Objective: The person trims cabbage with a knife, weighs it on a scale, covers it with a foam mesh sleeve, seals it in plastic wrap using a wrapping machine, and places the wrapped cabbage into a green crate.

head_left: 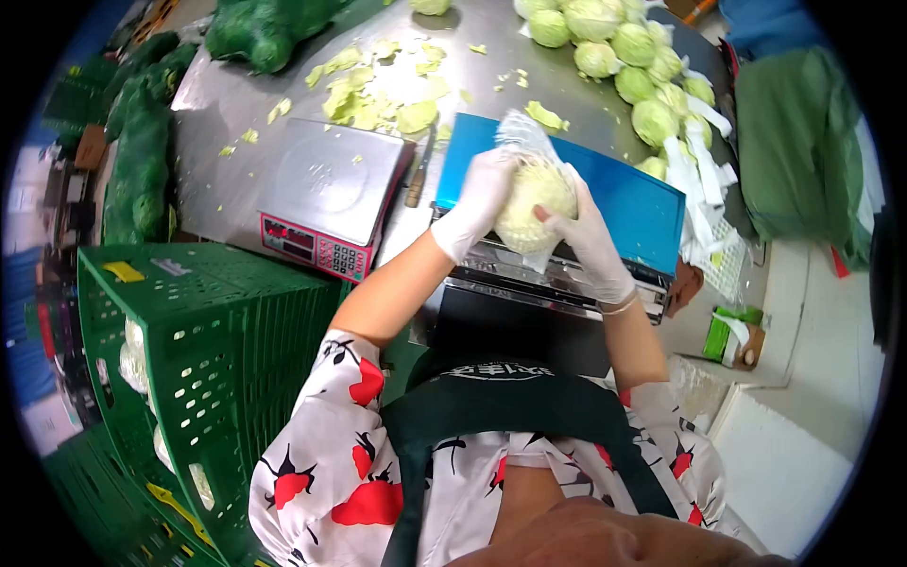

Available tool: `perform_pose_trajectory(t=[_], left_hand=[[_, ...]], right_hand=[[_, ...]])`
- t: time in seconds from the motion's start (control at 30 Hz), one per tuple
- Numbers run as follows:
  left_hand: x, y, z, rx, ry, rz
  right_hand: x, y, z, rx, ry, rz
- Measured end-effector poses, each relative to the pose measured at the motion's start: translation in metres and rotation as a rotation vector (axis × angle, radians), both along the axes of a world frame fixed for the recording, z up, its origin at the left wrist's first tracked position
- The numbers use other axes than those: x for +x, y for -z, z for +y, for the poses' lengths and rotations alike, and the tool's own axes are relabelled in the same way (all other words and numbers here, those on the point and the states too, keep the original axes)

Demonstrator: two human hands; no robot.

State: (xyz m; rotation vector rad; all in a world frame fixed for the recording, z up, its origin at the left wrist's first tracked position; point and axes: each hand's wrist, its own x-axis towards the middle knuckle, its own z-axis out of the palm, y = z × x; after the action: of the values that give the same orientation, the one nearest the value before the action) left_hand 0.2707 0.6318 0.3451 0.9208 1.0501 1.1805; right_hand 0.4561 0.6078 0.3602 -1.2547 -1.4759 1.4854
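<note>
Between my two gloved hands is a pale green cabbage (pixel 537 210), held above a blue board (pixel 616 194). A whitish, net-like wrap covers it and bunches up at its far end. My left hand (pixel 484 194) closes on the cabbage's left side near the gathered wrap. On the other side, my right hand (pixel 590 244) grips it, the thumb across its front. Some fingers are hidden behind the cabbage. Just below my hands is the metal front of a machine (pixel 529 269) under the board.
A red-framed scale (pixel 326 189) stands left, with a wooden-handled knife (pixel 419 175) beside it. Loose leaves (pixel 354 99) lie behind. Cabbages (pixel 633 57) and white strips (pixel 694 189) are piled right. Green crates (pixel 208 321) stand front left; net sacks (pixel 260 33) sit at the back.
</note>
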Motion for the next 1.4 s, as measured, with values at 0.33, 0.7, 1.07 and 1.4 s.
perform_pose_trajectory(t=[0.33, 0.7, 1.07, 1.4], left_hand=[[-0.022, 0.022, 0.012, 0.091, -0.115, 0.291], [-0.038, 0.061, -0.138, 0.304, -0.177, 1.391], [-0.072, -0.043, -0.134, 0.080, 0.393, 0.235], [-0.002, 0.025, 0.003, 0.762, 0.434, 1.094]], right_hand=[[0.072, 0.053, -0.012, 0.023, 0.335, -0.117], [0.118, 0.083, -0.130, 0.199, 0.645, -1.300], [0.154, -0.037, -0.156, 0.081, 0.071, 0.010], [0.116, -0.004, 0.024, 0.557, -0.337, -0.712]])
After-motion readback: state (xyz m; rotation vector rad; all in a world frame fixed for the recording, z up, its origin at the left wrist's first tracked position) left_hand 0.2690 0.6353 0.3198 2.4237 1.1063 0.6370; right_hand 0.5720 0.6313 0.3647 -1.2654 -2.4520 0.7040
